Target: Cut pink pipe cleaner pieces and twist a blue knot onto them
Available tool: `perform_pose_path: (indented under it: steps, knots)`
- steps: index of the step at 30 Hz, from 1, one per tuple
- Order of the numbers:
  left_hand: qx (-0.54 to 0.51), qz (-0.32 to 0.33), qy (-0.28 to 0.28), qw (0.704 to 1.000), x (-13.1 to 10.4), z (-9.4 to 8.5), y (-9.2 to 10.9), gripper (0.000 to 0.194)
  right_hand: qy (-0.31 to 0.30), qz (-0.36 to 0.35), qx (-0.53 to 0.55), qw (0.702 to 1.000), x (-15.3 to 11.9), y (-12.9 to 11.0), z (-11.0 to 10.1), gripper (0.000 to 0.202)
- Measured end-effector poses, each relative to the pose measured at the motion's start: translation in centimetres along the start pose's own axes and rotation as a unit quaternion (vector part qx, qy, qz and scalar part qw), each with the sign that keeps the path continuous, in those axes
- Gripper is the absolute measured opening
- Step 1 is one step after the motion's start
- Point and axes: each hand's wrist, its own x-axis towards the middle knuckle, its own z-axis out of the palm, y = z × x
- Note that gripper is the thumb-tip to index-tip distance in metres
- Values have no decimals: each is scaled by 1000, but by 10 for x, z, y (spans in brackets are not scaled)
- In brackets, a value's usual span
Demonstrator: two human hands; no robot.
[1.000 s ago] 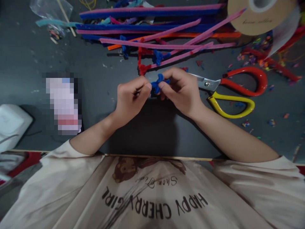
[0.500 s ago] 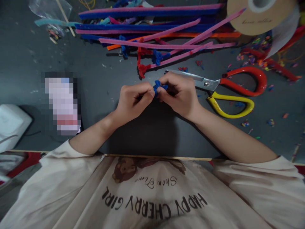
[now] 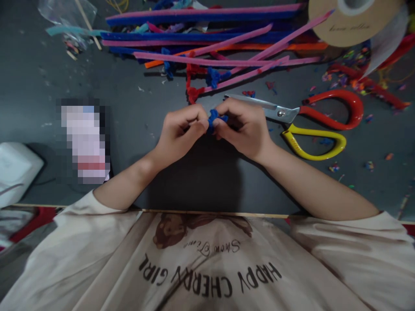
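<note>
Left hand [image 3: 184,134] and right hand [image 3: 244,127]: brought together, both pinched on one lobed blue piece [image 3: 213,117] held between them; best steadied by one side and bent by the other in small, even turns, so that it is not crushed
Scissors [image 3: 281,113]: laid by the right hand, partly covered, best not brushed
Stems [image 3: 227,63]: strewn beyond

Hands [image 3: 183,134] [image 3: 248,125] closer together than before

One pair of red-and-yellow-handled metal scissors [image 3: 281,113] got counted, plus one round tan cardboard spool [image 3: 359,28] beyond them; left of them, one fuzzy blue twist [image 3: 213,116]'s pinched by two bare hands [image 3: 184,129] [image 3: 245,128].
</note>
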Motion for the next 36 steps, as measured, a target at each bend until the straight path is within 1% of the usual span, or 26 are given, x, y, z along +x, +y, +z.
perform_pose_path:
  steps: [5,9,12,15,18,20,22,26,28,31,36]
  knots:
    - [-12,-12,-16,1000,-1,-1,-1,32,9,3,12,1000,0,2,0,20]
    - [-10,10,-25,1000,0,-1,3,28,8,1,13,1000,0,2,-1,16]
    - [14,18,-29,999,1,0,6,30,11,0,21,1000,-1,2,0,14]
    - [21,11,-9,1000,1,1,3,31,18,-5,46,999,0,2,1,12]
    - [3,11,25,1000,-1,0,-1,29,24,4,72,997,1,1,1,18]
    - [-4,13,44,999,-2,0,-3,28,40,14,90,995,2,0,1,23]
    - [-8,15,51,999,-2,0,-5,27,64,16,110,992,3,0,1,25]
    - [-15,19,76,997,2,1,-6,25,98,9,140,985,5,1,0,21]
    - [-25,12,87,996,4,2,-7,25,103,8,132,986,6,3,0,22]
    - [-39,2,86,996,5,3,-8,27,104,5,127,986,6,6,1,24]
    - [-64,14,104,992,5,3,-7,14,105,8,163,981,6,6,1,23]
